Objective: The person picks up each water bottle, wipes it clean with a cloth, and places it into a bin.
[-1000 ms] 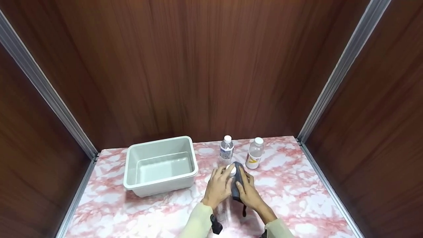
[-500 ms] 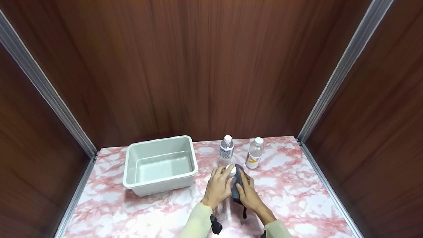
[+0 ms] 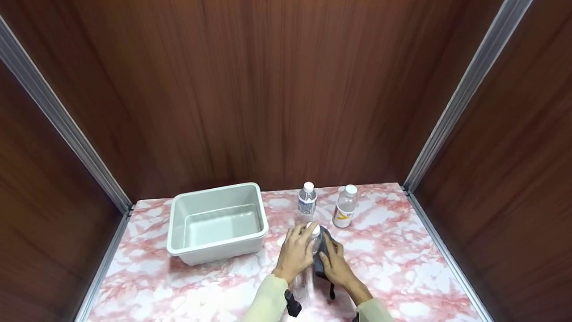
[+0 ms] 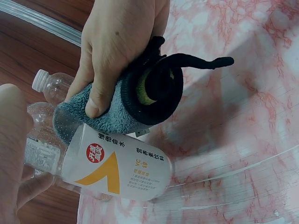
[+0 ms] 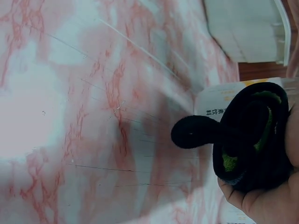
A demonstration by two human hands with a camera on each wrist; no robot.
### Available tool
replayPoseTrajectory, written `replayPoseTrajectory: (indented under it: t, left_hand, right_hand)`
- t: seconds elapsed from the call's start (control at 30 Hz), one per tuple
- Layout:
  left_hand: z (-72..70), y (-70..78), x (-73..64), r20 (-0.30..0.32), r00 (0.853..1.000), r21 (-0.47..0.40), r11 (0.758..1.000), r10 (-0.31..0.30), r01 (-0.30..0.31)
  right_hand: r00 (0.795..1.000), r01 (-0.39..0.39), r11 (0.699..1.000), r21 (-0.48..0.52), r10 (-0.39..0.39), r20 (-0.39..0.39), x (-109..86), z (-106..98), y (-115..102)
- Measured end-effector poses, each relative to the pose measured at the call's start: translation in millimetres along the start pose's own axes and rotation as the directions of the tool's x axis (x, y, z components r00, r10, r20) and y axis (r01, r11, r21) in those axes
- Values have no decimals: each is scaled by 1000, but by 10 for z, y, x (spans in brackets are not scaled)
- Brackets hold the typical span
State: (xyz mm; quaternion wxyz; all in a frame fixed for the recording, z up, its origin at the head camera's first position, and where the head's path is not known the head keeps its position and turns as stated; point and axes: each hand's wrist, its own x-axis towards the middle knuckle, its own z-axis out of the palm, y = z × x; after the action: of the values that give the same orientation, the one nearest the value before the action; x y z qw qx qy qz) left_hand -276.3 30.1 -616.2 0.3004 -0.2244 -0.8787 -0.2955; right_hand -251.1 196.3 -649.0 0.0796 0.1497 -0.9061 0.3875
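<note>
A clear plastic bottle with a white cap [image 3: 316,230] stands between the two hands; its white label with a yellow mark [image 4: 119,170] faces the left wrist view. My left hand [image 3: 295,251] holds this bottle around its upper part, fingers by the cap. On the other side, my right hand [image 3: 338,264] grips a rolled blue-grey towel [image 4: 110,109] and keeps it against the bottle's side. Dark edging and a black strap [image 5: 198,132] stick out from the end of the roll. The right palm is partly out of frame in the right wrist view.
Behind the hands stand two more capped clear bottles, one with a blue-and-white label [image 3: 306,206] and one with a yellow-marked label [image 3: 343,217]. A pale grey tub [image 3: 219,245] sits to the left. Brown wood-look panels [image 3: 286,98] enclose the pink marbled tabletop [image 3: 147,286].
The towel's upper end has shifted slightly down the bottle toward the person, exposing more of the bottle below the cap. The left hand stays nearly in place.
</note>
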Motion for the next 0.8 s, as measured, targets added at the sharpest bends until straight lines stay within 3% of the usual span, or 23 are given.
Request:
replayPoseTrajectory:
  t: [0.33,0.8]
  left_hand:
    - [-4,-6,-3,-13,1000,1,1000,15,-15]
    - [-12,6,2,-14,1000,7,1000,13,-13]
  right_hand:
    - [999,-31,1000,-7,31,41,11,22,32]
    - [981,-124,992,-20,126,149,-47,46,77]
